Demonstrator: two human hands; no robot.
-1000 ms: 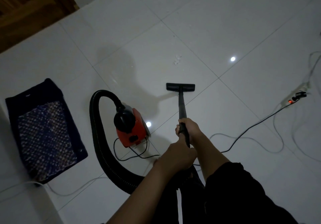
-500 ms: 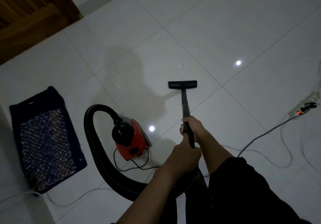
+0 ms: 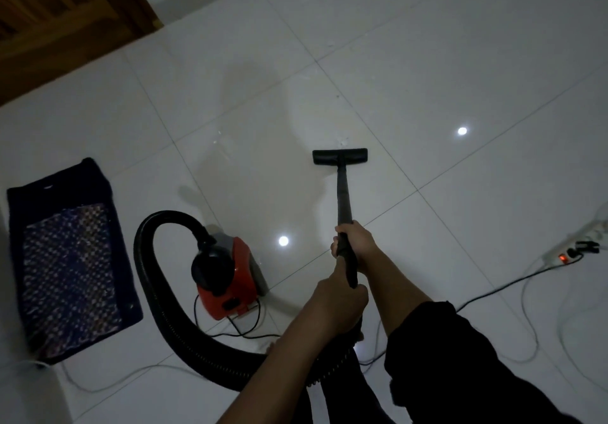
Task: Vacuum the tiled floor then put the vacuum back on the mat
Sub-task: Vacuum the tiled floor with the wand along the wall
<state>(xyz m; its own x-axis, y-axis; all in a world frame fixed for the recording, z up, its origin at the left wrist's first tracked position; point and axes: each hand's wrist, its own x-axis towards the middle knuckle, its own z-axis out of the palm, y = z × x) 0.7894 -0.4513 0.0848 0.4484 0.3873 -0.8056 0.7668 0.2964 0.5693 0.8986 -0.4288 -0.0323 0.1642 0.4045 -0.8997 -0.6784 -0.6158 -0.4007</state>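
A red and black canister vacuum [image 3: 230, 279] sits on the white tiled floor [image 3: 427, 61]. Its ribbed black hose [image 3: 154, 308] loops from the canister round to the black wand [image 3: 343, 206]. The flat floor nozzle [image 3: 340, 156] lies on the tiles ahead of me, touching a small patch of white crumbs [image 3: 343, 142]. My right hand [image 3: 357, 242] grips the wand higher up. My left hand [image 3: 339, 305] grips its lower end, where the hose joins. A dark mat [image 3: 69, 259] with a patterned centre lies at the left.
A power strip [image 3: 572, 249] with a lit red switch lies at the right, with black and white cables [image 3: 526, 325] trailing across the tiles. The vacuum's cord [image 3: 243, 334] curls beside the canister. A wooden door [image 3: 59, 12] is at the top left.
The nozzle has slid forward over the tiles and reached the white crumbs. The canister has rolled a little forward and right, away from the mat. Both hands keep their grip on the wand.
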